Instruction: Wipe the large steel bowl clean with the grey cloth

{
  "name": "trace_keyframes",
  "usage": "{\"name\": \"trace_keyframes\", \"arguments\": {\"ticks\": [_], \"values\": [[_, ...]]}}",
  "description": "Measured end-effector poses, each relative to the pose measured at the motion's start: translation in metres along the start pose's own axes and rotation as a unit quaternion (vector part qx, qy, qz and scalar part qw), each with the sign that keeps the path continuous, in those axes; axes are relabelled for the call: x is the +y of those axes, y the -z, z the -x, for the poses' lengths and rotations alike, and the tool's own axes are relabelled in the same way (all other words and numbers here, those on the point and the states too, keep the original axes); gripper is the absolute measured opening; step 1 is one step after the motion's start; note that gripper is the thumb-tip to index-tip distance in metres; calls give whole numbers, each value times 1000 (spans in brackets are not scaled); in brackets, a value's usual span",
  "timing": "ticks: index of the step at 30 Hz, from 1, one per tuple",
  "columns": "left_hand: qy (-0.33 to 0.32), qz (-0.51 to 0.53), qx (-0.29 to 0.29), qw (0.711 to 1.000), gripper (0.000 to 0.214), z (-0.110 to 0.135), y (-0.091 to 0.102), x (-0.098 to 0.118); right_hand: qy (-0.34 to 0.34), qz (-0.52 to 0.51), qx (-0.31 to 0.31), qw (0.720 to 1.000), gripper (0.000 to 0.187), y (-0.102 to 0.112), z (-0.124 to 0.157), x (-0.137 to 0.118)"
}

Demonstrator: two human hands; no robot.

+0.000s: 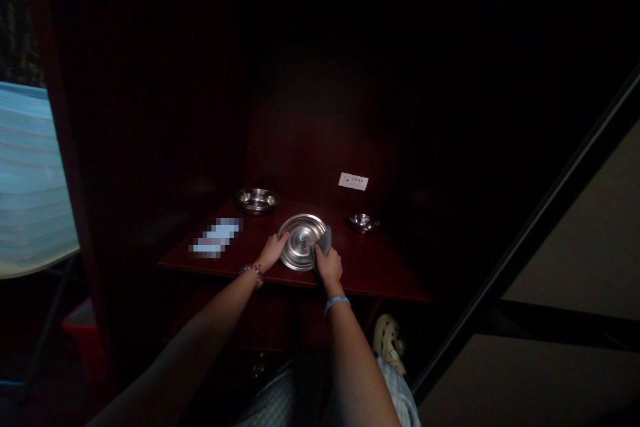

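A round stainless steel plate point(301, 245) is tilted up over the front part of a dark red shelf. My left hand point(273, 251) grips its left rim, thumb on the face of the plate. At the right rim, my right hand point(329, 263) is closed on a grey-green cloth point(323, 243), which lies against the edge of the plate. A shiny metal dish point(257, 201) stands behind, to the left. Farther right sits a small metal bowl point(364, 223). Fingers under the plate are hidden.
The dark red shelf point(370, 273) lies inside a dark cabinet. A blurred-out patch point(216, 238) covers something on its left. A white socket panel point(353, 181) is on the back wall. Below are a beige clog point(389, 341) and a red bin point(86, 337); a pale chair point(33, 180) stands left.
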State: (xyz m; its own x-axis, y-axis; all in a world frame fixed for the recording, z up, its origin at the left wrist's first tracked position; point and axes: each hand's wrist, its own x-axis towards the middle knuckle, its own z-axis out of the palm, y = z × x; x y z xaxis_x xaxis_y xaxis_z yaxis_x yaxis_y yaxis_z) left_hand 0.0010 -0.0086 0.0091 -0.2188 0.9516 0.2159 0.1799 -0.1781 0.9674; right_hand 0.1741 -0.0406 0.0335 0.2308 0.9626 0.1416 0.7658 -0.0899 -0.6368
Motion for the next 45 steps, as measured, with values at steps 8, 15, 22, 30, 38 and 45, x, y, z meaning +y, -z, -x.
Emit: {"name": "trace_keyframes", "arguments": {"ticks": [8,15,22,30,38,45], "values": [[6,-14,0,1000,43,0,1,0,1,-1,3,1000,46,-1,0,1],[-14,-13,-5,1000,44,-2,0,-2,-6,-5,4,1000,46,1,1,-1],[-33,5,-25,999,46,-6,0,-10,-6,-6,3,1000,44,0,1,-1],[-24,11,-7,1000,44,-8,0,-12,-5,-7,0,1000,45,0,0,0],[-32,0,-15,999,45,-6,0,-10,-9,-1,6,1000,46,-2,0,0],[-4,6,2,1000,42,-4,0,-6,-4,-7,1,1000,44,0,1,-1]]}}
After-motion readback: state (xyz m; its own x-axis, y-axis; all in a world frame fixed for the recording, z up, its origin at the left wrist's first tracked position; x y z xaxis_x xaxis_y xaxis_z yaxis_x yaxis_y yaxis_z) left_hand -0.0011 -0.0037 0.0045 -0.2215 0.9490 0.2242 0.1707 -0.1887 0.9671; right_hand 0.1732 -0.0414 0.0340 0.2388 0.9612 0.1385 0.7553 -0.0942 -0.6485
